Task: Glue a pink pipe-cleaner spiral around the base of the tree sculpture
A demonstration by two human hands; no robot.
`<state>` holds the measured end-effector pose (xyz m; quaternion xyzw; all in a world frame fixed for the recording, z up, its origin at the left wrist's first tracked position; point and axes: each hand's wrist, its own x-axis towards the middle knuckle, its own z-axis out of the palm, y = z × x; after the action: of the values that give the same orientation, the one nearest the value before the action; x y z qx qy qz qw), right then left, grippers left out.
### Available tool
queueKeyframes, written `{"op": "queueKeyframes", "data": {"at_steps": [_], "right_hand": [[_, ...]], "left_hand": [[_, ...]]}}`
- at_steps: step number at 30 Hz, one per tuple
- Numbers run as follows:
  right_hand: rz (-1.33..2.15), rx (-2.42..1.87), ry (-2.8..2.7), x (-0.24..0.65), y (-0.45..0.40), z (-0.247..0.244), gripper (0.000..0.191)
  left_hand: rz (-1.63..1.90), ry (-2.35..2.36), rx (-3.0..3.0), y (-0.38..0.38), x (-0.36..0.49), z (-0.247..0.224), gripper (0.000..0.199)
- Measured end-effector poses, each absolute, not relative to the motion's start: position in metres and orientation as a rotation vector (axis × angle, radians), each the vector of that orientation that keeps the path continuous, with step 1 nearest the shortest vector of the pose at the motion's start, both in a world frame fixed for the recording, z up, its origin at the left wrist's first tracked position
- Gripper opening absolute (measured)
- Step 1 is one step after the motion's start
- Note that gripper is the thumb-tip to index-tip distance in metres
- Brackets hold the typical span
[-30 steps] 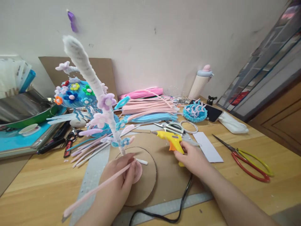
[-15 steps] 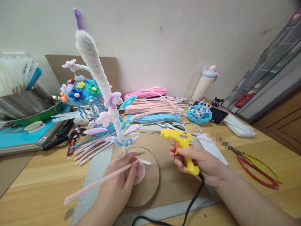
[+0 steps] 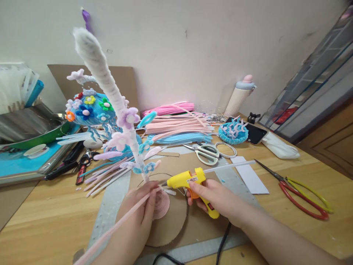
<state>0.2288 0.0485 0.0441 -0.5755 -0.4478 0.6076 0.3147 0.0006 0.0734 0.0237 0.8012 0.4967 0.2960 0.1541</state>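
Left fingers (image 3: 149, 208) pinch the pink strip (image 3: 121, 221) at its coil (image 3: 162, 208); right fingers (image 3: 199, 189) grip the glue gun (image 3: 180, 180). A thin bead, clear of fingers, seems best.

Soft, even light, faint shadow beside the bottle (image 3: 237, 98), wide-angle stretch toward the edges.

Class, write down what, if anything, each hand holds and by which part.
Right hand: yellow glue gun, by its handle. Left hand: pink pipe cleaner, beside the coil.
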Motion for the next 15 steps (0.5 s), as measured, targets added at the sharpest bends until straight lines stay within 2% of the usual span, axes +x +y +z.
{"op": "queueKeyframes", "data": {"at_steps": [15], "right_hand": [[1.594,-1.508,-1.208,0.2255,0.0476,0.0358,0.053]], "left_hand": [[0.845,1.408,2.313,0.0741,-0.0001,0.0210,0.030]]}}
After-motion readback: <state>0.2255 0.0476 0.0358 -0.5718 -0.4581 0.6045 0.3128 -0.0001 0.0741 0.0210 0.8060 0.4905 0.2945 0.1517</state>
